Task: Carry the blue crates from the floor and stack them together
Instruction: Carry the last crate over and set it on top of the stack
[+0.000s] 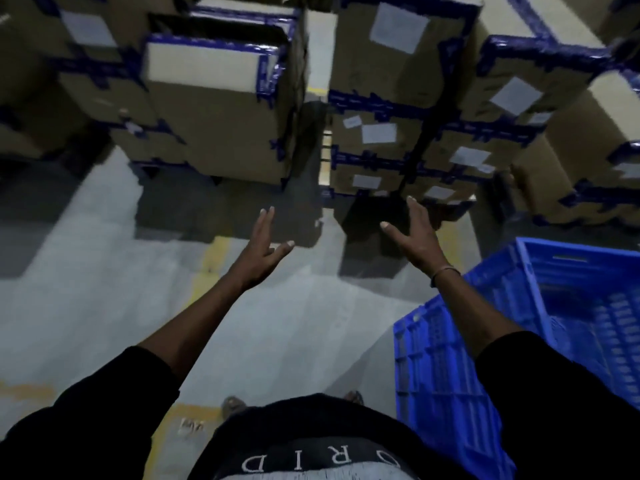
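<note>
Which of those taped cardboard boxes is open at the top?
The cardboard box at upper left, just left of the gap between the stacks. Its top shows a pale white slab framed by blue tape, with a dark gap behind it. The other boxes look taped shut and carry white labels.

- The black shirt [304, 445], near edge of the view: pale capital letters, seen upside down, of which "R I D" could be read; the rest was cut off.
- The white labels [378, 133] on the far cardboard boxes [381, 57]: print was too blurred to read.
</note>
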A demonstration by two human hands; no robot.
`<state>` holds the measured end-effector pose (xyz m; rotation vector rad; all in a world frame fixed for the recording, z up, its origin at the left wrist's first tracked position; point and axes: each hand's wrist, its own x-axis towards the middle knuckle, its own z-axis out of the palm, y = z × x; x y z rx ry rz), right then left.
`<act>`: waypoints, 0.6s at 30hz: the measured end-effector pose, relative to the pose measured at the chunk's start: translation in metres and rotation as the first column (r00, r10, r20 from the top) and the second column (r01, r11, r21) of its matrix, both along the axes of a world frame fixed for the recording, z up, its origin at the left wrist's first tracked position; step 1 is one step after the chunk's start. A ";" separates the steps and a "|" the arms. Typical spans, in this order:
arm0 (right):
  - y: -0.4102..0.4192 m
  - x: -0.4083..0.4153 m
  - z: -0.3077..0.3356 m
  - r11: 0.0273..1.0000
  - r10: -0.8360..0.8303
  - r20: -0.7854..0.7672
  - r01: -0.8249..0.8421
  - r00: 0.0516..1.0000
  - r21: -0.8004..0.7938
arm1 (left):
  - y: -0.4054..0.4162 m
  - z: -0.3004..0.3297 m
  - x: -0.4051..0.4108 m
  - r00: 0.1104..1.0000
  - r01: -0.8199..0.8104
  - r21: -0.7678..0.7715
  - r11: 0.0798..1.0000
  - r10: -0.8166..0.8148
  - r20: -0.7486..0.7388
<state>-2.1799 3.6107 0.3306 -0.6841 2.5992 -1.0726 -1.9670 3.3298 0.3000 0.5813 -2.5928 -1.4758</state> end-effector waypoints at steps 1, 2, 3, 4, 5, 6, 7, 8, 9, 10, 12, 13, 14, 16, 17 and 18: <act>-0.019 0.008 -0.002 0.999 0.031 0.020 -0.031 0.999 0.006 | -0.013 -0.001 0.016 1.000 -0.021 0.009 1.000 0.021 0.001; -0.038 0.018 -0.005 0.998 0.061 0.040 -0.061 0.997 0.010 | -0.027 -0.003 0.032 0.999 -0.045 0.019 0.999 0.044 0.004; -0.059 0.028 -0.007 0.996 0.091 0.056 -0.092 0.994 0.009 | -0.042 -0.004 0.049 0.998 -0.068 0.023 0.997 0.068 0.000; -0.080 0.038 -0.008 0.992 0.122 0.067 -0.123 0.990 0.007 | -0.057 -0.006 0.067 0.995 -0.097 0.029 0.995 0.097 -0.008; -0.103 0.049 -0.009 0.988 0.151 0.079 -0.152 0.985 0.009 | -0.073 -0.008 0.084 0.991 -0.134 0.039 0.990 0.134 -0.011; -0.125 0.061 -0.009 0.983 0.180 0.090 -0.181 0.980 0.009 | -0.088 -0.011 0.101 0.985 -0.169 0.047 0.984 0.170 -0.009; -0.149 0.072 -0.010 0.978 0.204 0.102 -0.206 0.974 0.013 | -0.103 -0.014 0.119 0.979 -0.201 0.050 0.978 0.202 -0.006; -0.171 0.084 -0.012 0.973 0.227 0.110 -0.230 0.968 0.013 | -0.117 -0.019 0.137 0.973 -0.231 0.049 0.972 0.231 -0.007; -0.193 0.095 -0.013 0.968 0.248 0.120 -0.251 0.961 0.008 | -0.131 -0.022 0.154 0.966 -0.258 0.050 0.965 0.258 -0.011; -0.215 0.106 -0.015 0.962 0.269 0.131 -0.272 0.954 0.001 | -0.145 -0.026 0.170 0.959 -0.283 0.050 0.958 0.284 -0.011; -0.258 0.126 -0.021 0.948 0.316 0.144 -0.319 0.938 -0.006 | -0.173 -0.031 0.201 0.943 -0.332 0.036 0.943 0.332 -0.006; -0.279 0.137 -0.026 0.939 0.341 0.144 -0.343 0.929 -0.009 | -0.186 -0.034 0.216 0.934 -0.358 0.025 0.933 0.358 -0.004; -0.300 0.149 -0.030 0.930 0.366 0.137 -0.368 0.920 -0.012 | -0.199 -0.037 0.232 0.923 -0.385 0.022 0.923 0.385 -0.005; -0.341 0.173 -0.036 0.907 0.418 0.145 -0.420 0.897 -0.014 | -0.221 -0.043 0.262 0.897 -0.442 0.033 0.896 0.442 0.006; -0.359 0.185 -0.038 0.893 0.446 0.170 -0.449 0.878 -0.025 | -0.230 -0.044 0.276 0.883 -0.470 0.036 0.882 0.470 0.016; -0.376 0.196 -0.039 0.875 0.480 0.194 -0.482 0.856 -0.040 | -0.239 -0.047 0.291 0.868 -0.496 0.038 0.867 0.496 0.020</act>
